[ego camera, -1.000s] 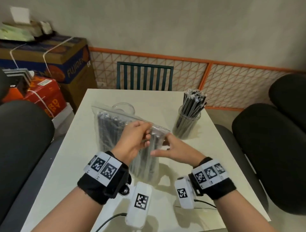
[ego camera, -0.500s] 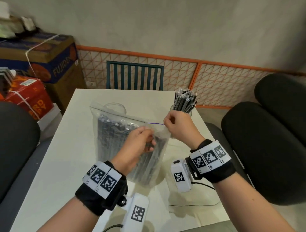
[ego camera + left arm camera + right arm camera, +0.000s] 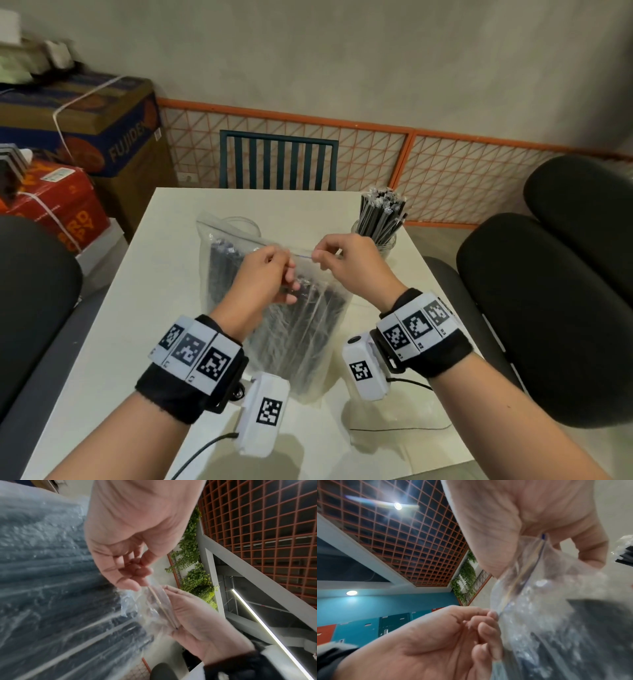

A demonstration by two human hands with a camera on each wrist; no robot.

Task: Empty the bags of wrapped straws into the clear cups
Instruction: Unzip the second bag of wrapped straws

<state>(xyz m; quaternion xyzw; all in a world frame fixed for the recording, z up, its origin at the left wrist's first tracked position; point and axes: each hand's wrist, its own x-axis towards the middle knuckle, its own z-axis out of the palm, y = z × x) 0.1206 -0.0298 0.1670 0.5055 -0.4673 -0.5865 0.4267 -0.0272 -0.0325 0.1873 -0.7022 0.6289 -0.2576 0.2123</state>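
Between the two sets of fingertips runs the zip strip [image 3: 303, 256] of a clear bag [image 3: 301, 325], pulled taut across a short gap. On one end, the left hand [image 3: 263, 284] pinches the bag's top edge, thumb against curled fingers, and the left wrist view shows that pinch landing right on the seal line. On the other end, the right hand [image 3: 346, 263] clamps the strip between thumb and forefinger, its remaining fingers curled in toward the palm. Below both grips hangs the body of the bag, packed with dark wrapped straws [image 3: 294, 308], its bottom resting on the white table [image 3: 113, 342]. Whether the seal is parted anywhere along its length I cannot tell; the plastic is bunched and blurred in both wrist views.

Just beyond the right hand's knuckles stands a clear cup [image 3: 383, 236], already full of upright dark straws [image 3: 382, 212]. Beyond the left fingers, behind the bag's far corner, a second clear cup [image 3: 243, 224] shows through the plastic; its contents are hidden. Farther back from both hands, a teal slatted chair [image 3: 277, 161] sits at the table's far edge.
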